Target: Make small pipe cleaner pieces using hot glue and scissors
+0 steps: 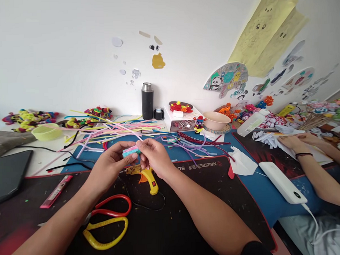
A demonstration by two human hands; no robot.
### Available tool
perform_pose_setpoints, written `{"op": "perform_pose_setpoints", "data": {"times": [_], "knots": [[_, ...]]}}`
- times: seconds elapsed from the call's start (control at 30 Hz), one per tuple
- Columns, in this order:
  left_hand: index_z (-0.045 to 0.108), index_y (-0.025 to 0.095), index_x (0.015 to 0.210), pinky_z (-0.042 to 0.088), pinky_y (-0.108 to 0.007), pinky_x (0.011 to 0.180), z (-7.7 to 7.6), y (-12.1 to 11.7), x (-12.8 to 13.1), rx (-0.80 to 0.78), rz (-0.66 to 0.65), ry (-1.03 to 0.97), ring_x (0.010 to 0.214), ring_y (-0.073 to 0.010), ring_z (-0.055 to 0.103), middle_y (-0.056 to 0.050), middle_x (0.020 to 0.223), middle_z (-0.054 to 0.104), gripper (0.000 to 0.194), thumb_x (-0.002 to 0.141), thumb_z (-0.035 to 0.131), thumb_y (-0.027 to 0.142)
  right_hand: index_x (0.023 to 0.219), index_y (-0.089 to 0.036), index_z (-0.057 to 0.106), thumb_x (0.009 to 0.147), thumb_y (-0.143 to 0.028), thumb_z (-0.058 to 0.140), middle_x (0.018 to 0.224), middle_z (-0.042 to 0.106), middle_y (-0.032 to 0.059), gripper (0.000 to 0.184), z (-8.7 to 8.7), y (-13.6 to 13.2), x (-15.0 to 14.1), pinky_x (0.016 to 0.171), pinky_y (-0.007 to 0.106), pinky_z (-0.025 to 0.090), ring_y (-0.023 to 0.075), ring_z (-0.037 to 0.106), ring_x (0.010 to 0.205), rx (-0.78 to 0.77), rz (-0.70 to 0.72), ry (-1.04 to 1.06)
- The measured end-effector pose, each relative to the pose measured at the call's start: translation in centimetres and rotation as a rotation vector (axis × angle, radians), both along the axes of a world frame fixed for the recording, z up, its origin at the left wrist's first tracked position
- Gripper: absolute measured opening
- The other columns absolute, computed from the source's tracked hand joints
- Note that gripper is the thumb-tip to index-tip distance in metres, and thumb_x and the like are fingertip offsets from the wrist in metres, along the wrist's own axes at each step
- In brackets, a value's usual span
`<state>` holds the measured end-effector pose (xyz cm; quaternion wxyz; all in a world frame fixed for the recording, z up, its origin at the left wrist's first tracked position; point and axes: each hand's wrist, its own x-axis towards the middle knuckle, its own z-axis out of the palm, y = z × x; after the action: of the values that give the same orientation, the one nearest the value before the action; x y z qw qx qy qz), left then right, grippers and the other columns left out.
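Observation:
Both of my hands meet in front of me above the dark mat, closed around a small pink and turquoise piece (130, 151), whose exact kind is unclear. My left hand (113, 159) pinches its left end with thumb and fingers. On the other end are the thumb and curled fingers of my right hand (154, 156), which hide part of it. Just below my hands lies a yellow glue gun (152, 182), its front partly covered. Scissors (111, 215) with red and yellow handles rest open by my left forearm, which covers part of the blades.
Many pipe cleaners (117, 130) spread across the back. A black thermos (147, 102) stands near the wall, with a beige bowl (216, 120) to its right. A white power bank (283, 183) lies at right, near another person's hands (291, 142). A tablet (12, 175) sits left.

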<state>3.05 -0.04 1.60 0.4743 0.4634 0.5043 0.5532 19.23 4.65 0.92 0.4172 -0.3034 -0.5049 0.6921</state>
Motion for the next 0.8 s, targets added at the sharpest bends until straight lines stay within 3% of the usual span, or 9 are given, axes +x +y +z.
{"op": "perform_pose_setpoints", "data": {"times": [0.17, 0.27, 0.6, 0.8], "knots": [[0.083, 0.024, 0.101, 0.059, -0.029, 0.068, -0.7, 0.4, -1.0, -0.062, -0.1, -0.248, 0.072, -0.0187, 0.069, -0.002, 0.084, 0.078, 0.038, 0.068, 0.098, 0.039, 0.086, -0.021, 0.058, 0.082, -0.079, 0.073, 0.057, 0.053, -0.0088, 0.059, 0.5, -0.1, 0.1, 0.036, 0.02, 0.031, 0.0086, 0.053, 0.039, -0.013, -0.008, 0.022], [0.083, 0.023, 0.099, 0.057, -0.024, 0.066, -0.9, 0.4, -1.2, -0.09, -0.135, -0.304, 0.071, -0.017, 0.069, -0.001, 0.079, 0.077, 0.038, 0.067, 0.1, 0.038, 0.092, -0.02, 0.064, 0.083, -0.078, 0.072, 0.057, 0.051, -0.0089, 0.059, 0.4, 0.1, 0.2, 0.036, 0.02, 0.03, 0.0085, 0.052, 0.039, -0.02, -0.042, 0.045], [0.084, 0.023, 0.098, 0.06, -0.027, 0.07, -0.5, -0.5, 0.3, -0.053, -0.212, -0.145, 0.075, -0.0176, 0.069, -0.004, 0.092, 0.078, 0.036, 0.069, 0.099, 0.039, 0.097, -0.02, 0.069, 0.088, -0.08, 0.065, 0.064, 0.053, -0.0062, 0.061, 0.1, 0.4, 0.3, 0.041, 0.024, 0.034, 0.0091, 0.048, 0.042, -0.001, -0.15, 0.003], [0.084, 0.025, 0.097, 0.06, -0.029, 0.066, 0.4, -0.9, 0.9, -0.067, -0.233, -0.002, 0.078, -0.0205, 0.069, -0.005, 0.097, 0.078, 0.036, 0.069, 0.097, 0.045, 0.096, -0.02, 0.072, 0.094, -0.078, 0.06, 0.073, 0.057, -0.0021, 0.06, -0.6, 0.3, 0.1, 0.059, 0.025, 0.042, 0.0123, 0.053, 0.064, 0.191, -0.188, -0.143]]}}
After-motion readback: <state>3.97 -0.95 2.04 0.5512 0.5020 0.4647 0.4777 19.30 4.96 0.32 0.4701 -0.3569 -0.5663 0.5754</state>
